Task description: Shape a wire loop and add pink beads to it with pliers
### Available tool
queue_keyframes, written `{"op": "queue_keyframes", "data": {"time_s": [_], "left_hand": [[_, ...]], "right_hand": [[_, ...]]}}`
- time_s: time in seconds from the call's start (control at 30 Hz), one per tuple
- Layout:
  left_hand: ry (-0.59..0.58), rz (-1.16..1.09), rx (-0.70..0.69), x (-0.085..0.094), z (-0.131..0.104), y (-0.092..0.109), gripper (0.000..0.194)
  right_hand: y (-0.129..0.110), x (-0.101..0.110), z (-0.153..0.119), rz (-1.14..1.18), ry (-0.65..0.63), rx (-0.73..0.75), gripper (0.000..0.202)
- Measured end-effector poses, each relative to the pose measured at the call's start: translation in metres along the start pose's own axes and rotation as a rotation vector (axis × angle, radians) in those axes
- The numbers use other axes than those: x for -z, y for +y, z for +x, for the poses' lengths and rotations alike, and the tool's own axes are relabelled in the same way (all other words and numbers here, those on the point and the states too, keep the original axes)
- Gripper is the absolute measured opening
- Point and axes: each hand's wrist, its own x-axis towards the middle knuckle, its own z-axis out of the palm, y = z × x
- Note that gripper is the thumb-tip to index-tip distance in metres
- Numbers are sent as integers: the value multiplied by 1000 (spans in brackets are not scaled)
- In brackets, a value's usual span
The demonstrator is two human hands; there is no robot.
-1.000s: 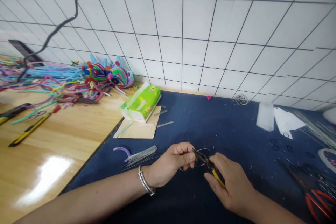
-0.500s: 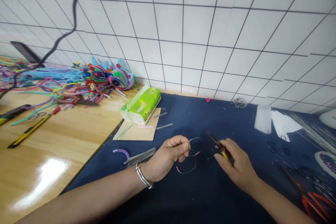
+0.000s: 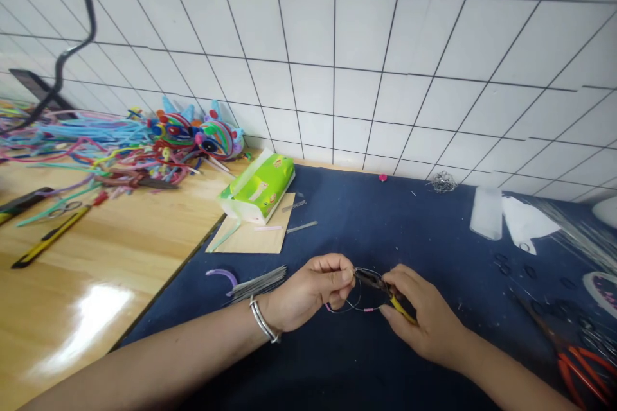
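Between thumb and fingers, my left hand [image 3: 321, 282] pinches a thin wire loop [image 3: 357, 302] that carries small pink sections. The loop hangs below the fingertips and curves toward the right. My right hand [image 3: 424, 314] is wrapped round pliers [image 3: 402, 308] with yellow-and-black handles. Their dark jaws point left and reach the wire close to my left fingertips. Whether the jaws are closed on the wire I cannot tell. Part of the wire is hidden behind my left fingers.
Left of my hands lie a bundle of wires [image 3: 260, 284] and a purple curved piece [image 3: 224, 276]. A green tissue pack [image 3: 265, 186] rests on a wooden board [image 3: 260, 243]. Scissors with orange handles [image 3: 578, 366] lie at right. Craft knives [image 3: 53, 237] and colourful fuzzy stems [image 3: 96, 135] are farther left.
My right hand has brought the pliers left, so their jaws now meet the wire at my left fingertips. The wire loop has shifted in shape. The camera view has moved slightly.
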Motion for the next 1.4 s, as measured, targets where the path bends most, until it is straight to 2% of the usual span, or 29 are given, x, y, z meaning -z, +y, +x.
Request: {"op": "queue_keyframes", "data": {"time_s": [0.27,0.5,0.93,1.4], "left_hand": [[-30,27,11,2,1,-1,10],[-2,65,-17,2,1,-3,8],[25,131,-12,2,1,-3,13],[29,193,-20,0,-1,-1,15]], "right_hand": [[-7,3,-1,46,-5,-24,25],[-6,1,-3,-34,29,2,26],[-5,-1,-2,-82,40,28,22],[-5,-3,-3,-28,37,65,17]]}}
